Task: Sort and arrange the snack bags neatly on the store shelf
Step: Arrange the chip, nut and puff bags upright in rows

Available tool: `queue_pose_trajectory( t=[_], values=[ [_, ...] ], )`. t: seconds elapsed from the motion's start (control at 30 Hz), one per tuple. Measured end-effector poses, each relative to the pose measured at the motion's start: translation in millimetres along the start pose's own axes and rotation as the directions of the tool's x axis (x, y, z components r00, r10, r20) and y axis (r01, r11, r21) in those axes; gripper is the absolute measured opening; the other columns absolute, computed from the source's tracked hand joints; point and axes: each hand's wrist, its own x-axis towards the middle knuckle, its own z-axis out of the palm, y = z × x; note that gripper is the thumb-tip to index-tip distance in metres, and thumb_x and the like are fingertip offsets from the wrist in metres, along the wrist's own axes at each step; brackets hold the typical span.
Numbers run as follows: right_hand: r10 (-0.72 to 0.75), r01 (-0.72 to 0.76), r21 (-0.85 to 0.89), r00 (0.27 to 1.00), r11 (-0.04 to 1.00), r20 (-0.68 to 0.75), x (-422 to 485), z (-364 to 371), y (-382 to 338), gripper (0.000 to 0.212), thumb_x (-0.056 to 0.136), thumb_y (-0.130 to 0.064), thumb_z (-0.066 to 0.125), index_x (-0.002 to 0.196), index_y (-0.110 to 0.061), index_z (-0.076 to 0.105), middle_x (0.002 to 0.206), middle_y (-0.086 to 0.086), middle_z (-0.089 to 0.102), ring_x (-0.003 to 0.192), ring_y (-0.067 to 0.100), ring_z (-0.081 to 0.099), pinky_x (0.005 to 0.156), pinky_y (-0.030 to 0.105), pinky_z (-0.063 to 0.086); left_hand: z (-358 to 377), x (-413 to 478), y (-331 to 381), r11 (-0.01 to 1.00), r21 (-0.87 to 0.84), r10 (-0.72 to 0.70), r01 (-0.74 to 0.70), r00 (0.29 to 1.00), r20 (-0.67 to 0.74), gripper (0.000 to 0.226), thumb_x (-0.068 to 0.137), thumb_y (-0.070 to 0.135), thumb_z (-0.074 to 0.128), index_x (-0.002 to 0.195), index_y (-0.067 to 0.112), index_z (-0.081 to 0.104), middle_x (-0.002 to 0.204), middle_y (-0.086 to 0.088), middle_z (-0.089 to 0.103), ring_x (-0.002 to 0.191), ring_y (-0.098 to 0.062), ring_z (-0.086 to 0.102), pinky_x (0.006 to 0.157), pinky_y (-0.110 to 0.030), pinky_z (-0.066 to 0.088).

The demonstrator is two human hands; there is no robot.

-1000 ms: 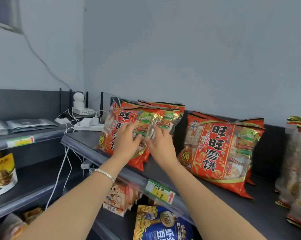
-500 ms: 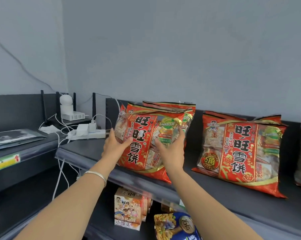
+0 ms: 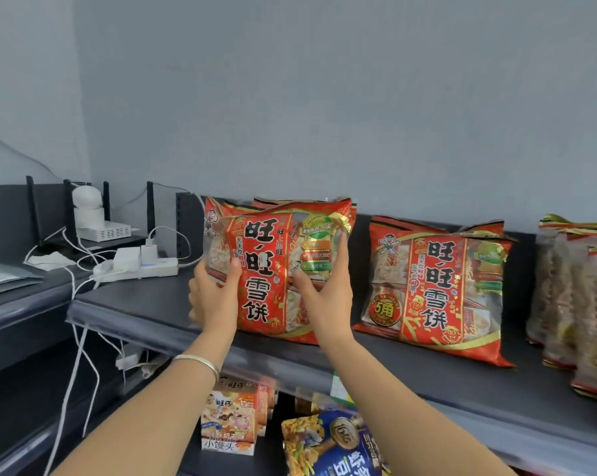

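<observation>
Two hands hold one red bag [image 3: 269, 269] upright at the left part of the top shelf [image 3: 145, 304]. The left hand [image 3: 214, 297] has its grip on the bag's left edge, thumb on the front. The right hand [image 3: 324, 297] grasps the right side, fingers reaching up near the top corner. The bag's lower edge sits close to the shelf's front edge (I cannot tell if it touches). Behind it the tops of at least two more red bags show. To the left there is bare shelf up to one power strip [image 3: 139, 269]. To the right a narrow gap separates it from a second red stack [image 3: 438, 290], one bag in front and at least one behind, leaning back. Further right, near it, stand several paler bags [image 3: 572, 297], too blurred to count.
</observation>
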Motion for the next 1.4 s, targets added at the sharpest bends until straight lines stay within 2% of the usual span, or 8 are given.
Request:
queue_pose_trajectory(
  t=[0.1,0.3,0.43,0.67,0.9,1.1,1.27,1.4],
  values=[
    [0.021,-0.023,-0.016,0.993,1.0,-0.118,7.2,-45.4,4.3,0.079,0.092,-0.035,0.06,0.152,-0.038,0.009,0.155,-0.017,0.025,0.133,-0.002,0.027,0.102,0.024,0.03,22.9,-24.3,21.1,0.991,-0.03,0.13,-0.129,0.991,0.018,0.062,0.086,0.057,0.051,0.137,0.024,0.038,0.143,-0.003,0.04,0.131,-0.026,0.038,0.106,-0.051,0.029],
    [0.169,-0.228,-0.156,0.933,0.961,-0.319,15.5,-155.0,39.4,0.064,0.097,-0.046,0.045,0.151,-0.039,0.013,0.155,-0.011,0.03,0.136,0.019,0.041,0.104,0.041,0.041,82.4,-85.5,42.0,0.925,-0.044,0.37,-0.377,0.87,0.326,0.061,0.087,0.055,0.052,0.139,0.031,0.031,0.138,0.006,0.045,0.123,-0.019,0.046,0.1,-0.044,0.043],
    [0.257,-0.36,-0.317,0.911,0.877,-0.323,10.7,-204.2,60.2,0.063,0.096,-0.053,0.042,0.15,-0.042,0.011,0.15,-0.004,0.041,0.126,0.024,0.052,0.096,0.046,0.049,119.1,-130.0,34.2,0.922,0.064,0.283,-0.381,0.778,0.561,0.08,0.085,0.055,0.055,0.148,0.034,0.01,0.145,-0.003,0.034,0.132,-0.024,0.034,0.098,-0.037,0.035],
    [0.227,-0.339,-0.47,0.933,0.815,-0.28,22.2,-219.5,68.8,0.068,0.097,-0.048,0.043,0.153,-0.031,0.009,0.149,0.006,0.038,0.122,0.025,0.053,0.085,0.037,0.047,139.1,-146.8,38.9,0.853,0.292,0.186,-0.433,0.775,0.605,0.089,0.083,0.064,0.049,0.148,0.038,-0.006,0.14,-0.009,0.029,0.127,-0.029,0.032,0.099,-0.046,0.034],
    [0.162,-0.368,-0.707,0.925,0.603,-0.343,14.6,-214.8,69.0,0.056,0.1,-0.042,0.039,0.151,-0.026,0.02,0.155,0.009,0.024,0.139,0.033,0.028,0.108,0.05,0.031,135.0,-152.7,39.2,0.794,0.355,0.17,-0.493,0.741,0.649,0.087,0.084,0.065,0.045,0.147,0.039,-0.011,0.147,-0.01,0.026,0.133,-0.03,0.029,0.101,-0.046,0.036],
    [-0.255,0.072,-0.824,0.963,0.562,-0.09,8.1,-178.8,56.4,0.053,0.087,-0.026,0.066,0.137,-0.019,0.049,0.146,0.015,0.043,0.138,0.035,0.036,0.111,0.049,0.03,115.8,-138.7,39.6,0.798,0.324,0.241,-0.508,0.762,0.601,0.069,0.091,0.057,0.041,0.148,0.037,0.008,0.15,-0.005,0.027,0.134,-0.027,0.031,0.104,-0.046,0.035],
    [-0.318,0.352,-0.737,0.928,0.577,0.194,6.5,-129.2,44.8,0.048,0.086,-0.02,0.065,0.132,-0.013,0.053,0.14,0.017,0.049,0.131,0.036,0.044,0.103,0.048,0.044,89.1,-104.6,37.9,0.789,0.282,0.342,-0.546,0.771,0.537,0.06,0.093,0.047,0.046,0.145,0.027,0.026,0.146,-0.005,0.036,0.132,-0.025,0.035,0.105,-0.043,0.036],
    [-0.22,0.406,-0.679,0.912,0.612,0.347,13.9,-87.7,38.2,0.051,0.095,-0.027,0.053,0.143,-0.015,0.039,0.149,0.01,0.034,0.136,0.028,0.035,0.103,0.038,0.042,68.6,-65.3,36.7,0.78,0.275,0.409,-0.562,0.791,0.455,0.055,0.092,0.039,0.052,0.142,0.023,0.034,0.14,-0.007,0.042,0.128,-0.026,0.038,0.102,-0.039,0.035]
  ],
)
